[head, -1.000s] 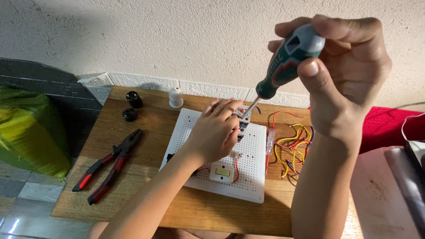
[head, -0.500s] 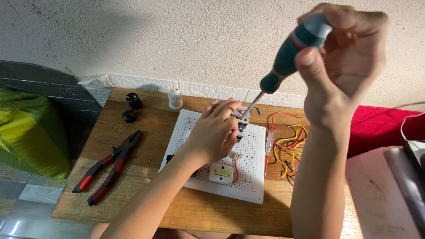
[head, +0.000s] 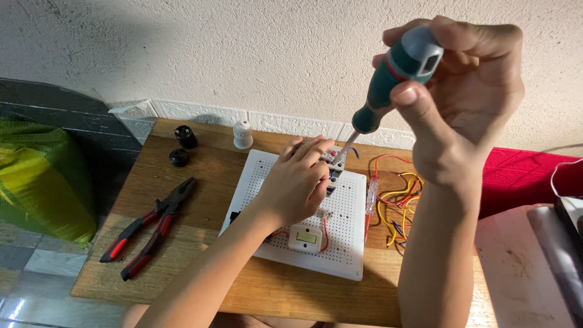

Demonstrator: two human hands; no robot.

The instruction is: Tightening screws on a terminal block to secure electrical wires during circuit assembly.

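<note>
Here, screwdriver [head: 388, 79] between hands.

left hand [head: 297, 185]: bare, no glove, ring or watch | right hand [head: 464, 103]: bare, short trimmed thumbnail visible | forearms: both uncovered to frame edge, no sleeve or cuff in view

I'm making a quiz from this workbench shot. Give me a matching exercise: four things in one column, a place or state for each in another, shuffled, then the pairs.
Things:
1. screwdriver
2. pliers
3. white board
4. wires

Places or states:
A. lying loose, right of the board
B. held in the right hand
C. under the left hand
D. on the table, left of the board

Pairs: 1-B, 2-D, 3-C, 4-A
</note>
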